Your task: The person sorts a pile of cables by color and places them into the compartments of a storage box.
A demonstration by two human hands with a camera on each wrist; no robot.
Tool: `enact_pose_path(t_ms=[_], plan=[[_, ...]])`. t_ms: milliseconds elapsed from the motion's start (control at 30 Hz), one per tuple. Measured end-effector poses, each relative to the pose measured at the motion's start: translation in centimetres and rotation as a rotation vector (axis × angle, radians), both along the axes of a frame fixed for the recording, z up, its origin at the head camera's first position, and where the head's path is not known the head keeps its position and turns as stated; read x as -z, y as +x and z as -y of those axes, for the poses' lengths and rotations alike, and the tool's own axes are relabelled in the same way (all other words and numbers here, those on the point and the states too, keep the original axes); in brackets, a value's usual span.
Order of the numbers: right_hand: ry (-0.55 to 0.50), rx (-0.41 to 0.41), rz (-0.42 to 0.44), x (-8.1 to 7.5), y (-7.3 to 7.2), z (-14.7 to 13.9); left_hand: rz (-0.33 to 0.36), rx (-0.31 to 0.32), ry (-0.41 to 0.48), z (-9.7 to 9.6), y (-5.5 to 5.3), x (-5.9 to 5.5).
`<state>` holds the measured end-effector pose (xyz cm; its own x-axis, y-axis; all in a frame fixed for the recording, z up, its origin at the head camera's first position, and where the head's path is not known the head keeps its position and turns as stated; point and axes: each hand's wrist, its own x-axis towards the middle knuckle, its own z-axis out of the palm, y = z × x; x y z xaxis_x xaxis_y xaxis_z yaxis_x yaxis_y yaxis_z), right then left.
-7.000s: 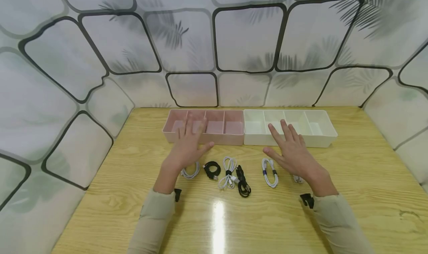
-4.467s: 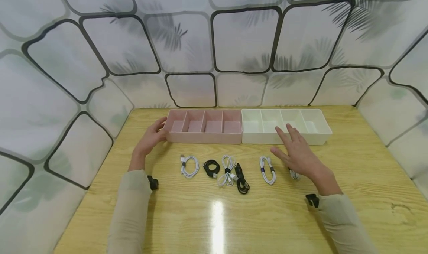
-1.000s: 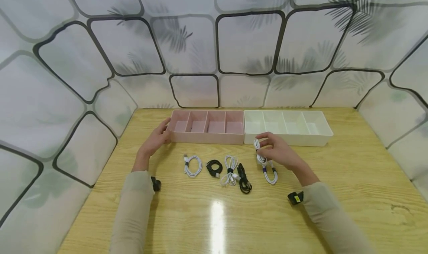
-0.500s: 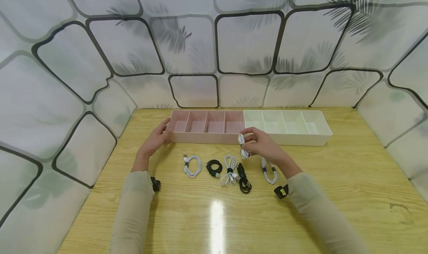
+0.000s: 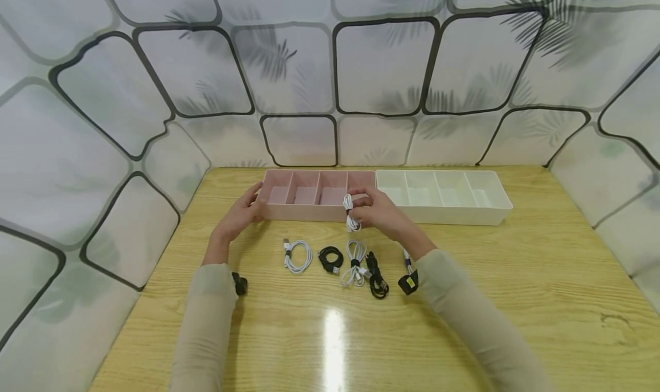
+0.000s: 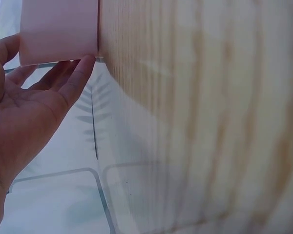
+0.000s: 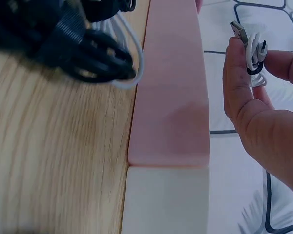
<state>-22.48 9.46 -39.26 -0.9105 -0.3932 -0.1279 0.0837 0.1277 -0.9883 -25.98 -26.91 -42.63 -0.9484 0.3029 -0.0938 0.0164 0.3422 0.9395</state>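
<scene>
My right hand pinches a small coiled white USB cable between thumb and fingers, in front of and just over the front rim of the pink divided box. In the right wrist view, the cable's metal USB plug and black tie show above the fingers. My left hand touches the pink box's left end. In the left wrist view, its fingers lie against the end wall, with the thumb near the upper edge.
A white divided box adjoins the pink one on the right. In front lie a white cable, a black cable, another white cable and a long black one. A further white cable is partly hidden by the right wrist.
My right hand has picked up the small white cable from the right and carried it left to the pink box. My left hand moved from above the pink box to its left end, then stayed.
</scene>
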Motion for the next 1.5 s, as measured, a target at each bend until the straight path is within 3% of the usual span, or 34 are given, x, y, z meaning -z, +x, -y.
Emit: enact_pose_path(t_ms=[233,800,1067,1500], plan=[[-0.078,0.029,0.012,-0.3,-1.2,3.0,0.001,-0.01,-0.004,-0.1,-0.1,-0.2],[-0.138,0.105,0.066,-0.2,-3.1,10.8,0.017,-0.017,0.018,0.4,0.0,0.2],[-0.139,0.14,0.068,-0.8,-3.5,12.6,-0.003,0.008,0.026,0.2,0.1,-0.2],[-0.221,0.216,0.146,-0.6,-4.7,14.3,0.007,0.0,0.032,0.2,-0.1,0.2]])
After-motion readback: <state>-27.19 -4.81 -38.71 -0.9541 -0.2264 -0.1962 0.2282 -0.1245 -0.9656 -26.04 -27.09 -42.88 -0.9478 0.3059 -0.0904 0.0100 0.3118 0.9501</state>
